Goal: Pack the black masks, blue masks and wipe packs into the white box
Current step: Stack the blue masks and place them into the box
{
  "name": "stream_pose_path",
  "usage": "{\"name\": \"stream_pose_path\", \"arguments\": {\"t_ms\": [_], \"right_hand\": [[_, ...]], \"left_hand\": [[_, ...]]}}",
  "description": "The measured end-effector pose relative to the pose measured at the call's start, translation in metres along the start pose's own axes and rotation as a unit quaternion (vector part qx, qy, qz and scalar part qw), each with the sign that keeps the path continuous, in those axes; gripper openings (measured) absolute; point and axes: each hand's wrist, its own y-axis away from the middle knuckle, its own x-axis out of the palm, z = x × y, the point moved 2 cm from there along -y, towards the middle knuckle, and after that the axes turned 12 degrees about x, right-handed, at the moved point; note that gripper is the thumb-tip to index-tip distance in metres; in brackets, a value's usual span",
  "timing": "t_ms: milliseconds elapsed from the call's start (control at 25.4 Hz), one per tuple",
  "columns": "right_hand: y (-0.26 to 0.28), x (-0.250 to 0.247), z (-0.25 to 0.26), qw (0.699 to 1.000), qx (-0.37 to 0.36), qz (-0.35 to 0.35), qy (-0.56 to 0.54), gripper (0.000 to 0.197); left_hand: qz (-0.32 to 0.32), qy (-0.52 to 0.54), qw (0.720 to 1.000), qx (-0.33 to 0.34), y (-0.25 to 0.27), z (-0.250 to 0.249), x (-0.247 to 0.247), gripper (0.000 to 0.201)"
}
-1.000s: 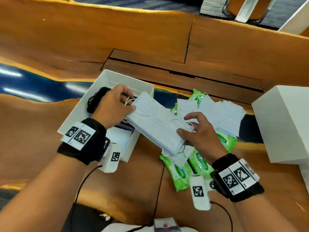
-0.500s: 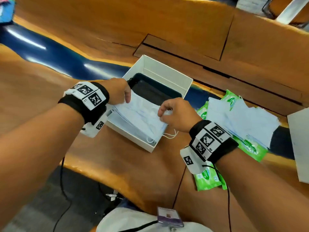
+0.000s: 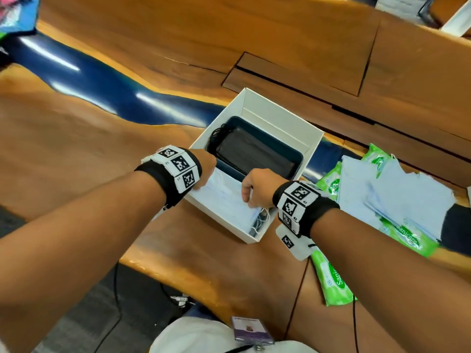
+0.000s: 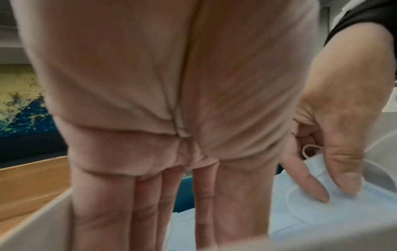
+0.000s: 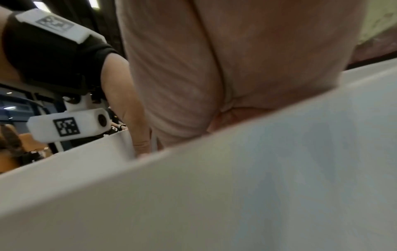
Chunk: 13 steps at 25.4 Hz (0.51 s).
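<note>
Head view, both hands at the white box (image 3: 257, 115) on the wooden surface (image 3: 178, 42). The box holds a dark tray with the black masks (image 3: 252, 155) in its far half. A stack of blue masks (image 3: 226, 200) lies in the near half, between the tray and the near wall.

The left hand (image 3: 205, 165) reaches in at the stack's left end; the left wrist view shows its fingers (image 4: 103, 212) straight and pointing down into the box, the grip apart and holding nothing, probably to steady that end against the wall. The right hand (image 3: 257, 188) works the right end: its thumb and a finger (image 4: 311, 186) press down on the top mask beside a loose white ear loop (image 4: 309, 151), fingers bent but not clearly clamped on anything. The likely purpose is to flatten the stack and tuck the loops below the rim.

Outside the box, to the right, more blue masks (image 3: 397, 189) lie spread over green wipe packs (image 3: 405, 240); another wipe pack (image 3: 331, 278) lies near the surface's front edge. These remain to be packed.
</note>
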Motion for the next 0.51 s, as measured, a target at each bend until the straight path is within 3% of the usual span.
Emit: {"name": "stream_pose_path", "arguments": {"t_ms": [118,275,315,433,511], "right_hand": [[0.007,-0.008,0.007,0.998,0.011,-0.012,0.063,0.013],[0.024,-0.021,0.013,0.991,-0.016,-0.089,0.098,0.024],[0.026,-0.016,0.017,0.994,-0.032,-0.071,0.079,0.018],[0.018,0.017,0.030,0.993,-0.047,0.071,0.080,0.020],[0.013,0.027,0.028,0.994,-0.040,0.064,0.084,0.021]], "left_hand": [[-0.033,-0.039,0.999,0.019,-0.003,0.003,0.001,0.032],[-0.072,-0.060,0.995,0.045,-0.003,-0.004,-0.008,0.015],[-0.064,-0.058,0.995,0.053,-0.004,-0.007,-0.008,0.017],[0.009,-0.070,0.994,0.078,-0.006,-0.017,0.000,0.032],[0.038,-0.081,0.993,0.074,-0.007,-0.020,0.003,0.037]]}}
